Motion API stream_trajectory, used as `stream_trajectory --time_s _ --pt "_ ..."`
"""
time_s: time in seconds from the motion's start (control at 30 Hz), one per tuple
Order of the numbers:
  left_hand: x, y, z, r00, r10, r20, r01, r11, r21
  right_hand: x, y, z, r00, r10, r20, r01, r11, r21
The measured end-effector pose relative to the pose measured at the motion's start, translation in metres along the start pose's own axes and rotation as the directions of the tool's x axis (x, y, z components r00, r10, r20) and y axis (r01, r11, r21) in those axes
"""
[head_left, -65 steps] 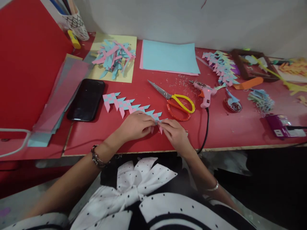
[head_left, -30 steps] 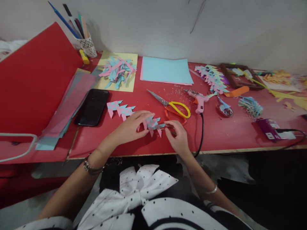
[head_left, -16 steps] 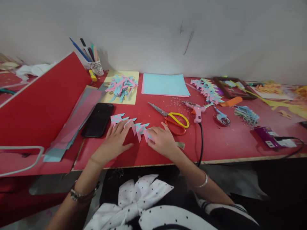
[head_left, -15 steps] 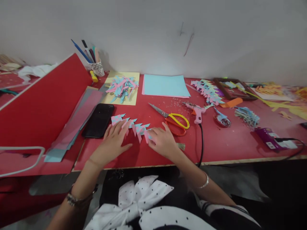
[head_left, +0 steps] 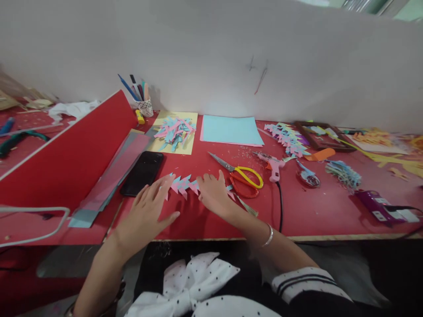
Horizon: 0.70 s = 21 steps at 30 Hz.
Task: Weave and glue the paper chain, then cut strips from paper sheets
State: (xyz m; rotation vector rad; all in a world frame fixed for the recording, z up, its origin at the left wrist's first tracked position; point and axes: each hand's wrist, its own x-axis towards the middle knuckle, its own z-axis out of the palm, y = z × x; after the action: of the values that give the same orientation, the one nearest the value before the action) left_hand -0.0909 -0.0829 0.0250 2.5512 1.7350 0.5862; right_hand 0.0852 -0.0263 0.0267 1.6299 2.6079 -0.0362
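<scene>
A chain of folded pink and blue paper lies on the red table between my hands. My left hand is open at the chain's left end, thumb apart and fingers reaching over it. My right hand rests across the right part of the chain, fingers stretched out, covering some of it. Past that hand, the chain's tail shows beside a bundle of pale strands. Scissors with yellow and red handles lie just beyond my right hand. A black phone sits beyond my left hand.
Pink and blue paper strips are heaped on a yellow sheet. Blue paper sheets lie at the back. To the right are a corded pink glue gun, another paper chain and a purple power strip. A red board leans at left.
My right hand has shifted left along the chain, uncovering its right tail. My left hand has lifted a little at the left end. The view has tilted upward.
</scene>
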Motion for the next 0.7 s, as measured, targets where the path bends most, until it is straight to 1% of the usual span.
stream_trajectory --time_s 0.13,0.2,0.3,0.33,0.37,0.43,0.47,0.5,0.53,0.6,0.63,0.7 --pt "0.005 -0.009 -0.011 0.997 -0.026 0.072 0.034 0.993 -0.111 0.003 -0.002 -0.002 1.0 0.001 0.002 -0.001 0.998 -0.068" --pt "0.006 -0.019 -0.017 0.994 -0.079 0.074 0.091 0.982 -0.166 0.006 0.0 -0.005 1.0 -0.007 0.011 0.007 0.998 -0.055" --pt "0.004 -0.035 -0.024 0.972 -0.234 0.023 0.233 0.947 -0.22 0.011 0.01 -0.015 0.999 -0.026 0.024 0.025 1.0 0.007" --pt "0.002 -0.04 -0.026 0.963 -0.271 -0.007 0.261 0.934 -0.243 0.013 0.015 -0.02 0.999 -0.028 0.024 0.027 0.999 0.019" --pt "0.001 -0.043 -0.027 0.956 -0.29 -0.037 0.269 0.924 -0.271 0.014 0.022 -0.025 0.999 -0.027 0.017 0.026 0.999 0.036" --pt "0.0 -0.046 -0.03 0.949 -0.302 -0.096 0.256 0.91 -0.325 0.016 0.036 -0.038 1.0 -0.021 -0.017 0.023 0.992 0.123" --pt "0.0 -0.045 -0.031 0.946 -0.303 -0.118 0.245 0.903 -0.352 0.016 0.044 -0.045 0.999 -0.018 -0.039 0.027 0.972 0.232" --pt "0.0 -0.044 -0.033 0.943 -0.306 -0.13 0.237 0.893 -0.381 0.016 0.052 -0.052 0.998 -0.015 -0.057 0.035 0.932 0.36" --pt "0.002 -0.042 -0.034 0.941 -0.312 -0.129 0.235 0.879 -0.415 0.016 0.059 -0.058 0.997 -0.012 -0.072 0.046 0.872 0.487" --pt "0.007 -0.036 -0.033 0.938 -0.331 -0.107 0.238 0.835 -0.496 0.015 0.069 -0.07 0.996 0.025 -0.088 0.044 0.706 0.707" --pt "0.011 -0.032 -0.031 0.935 -0.342 -0.093 0.237 0.799 -0.552 0.015 0.073 -0.075 0.994 0.051 -0.092 0.041 0.616 0.786" --pt "0.023 -0.023 -0.023 0.924 -0.374 -0.079 0.221 0.691 -0.688 0.015 0.075 -0.083 0.989 0.104 -0.107 0.05 0.446 0.894"
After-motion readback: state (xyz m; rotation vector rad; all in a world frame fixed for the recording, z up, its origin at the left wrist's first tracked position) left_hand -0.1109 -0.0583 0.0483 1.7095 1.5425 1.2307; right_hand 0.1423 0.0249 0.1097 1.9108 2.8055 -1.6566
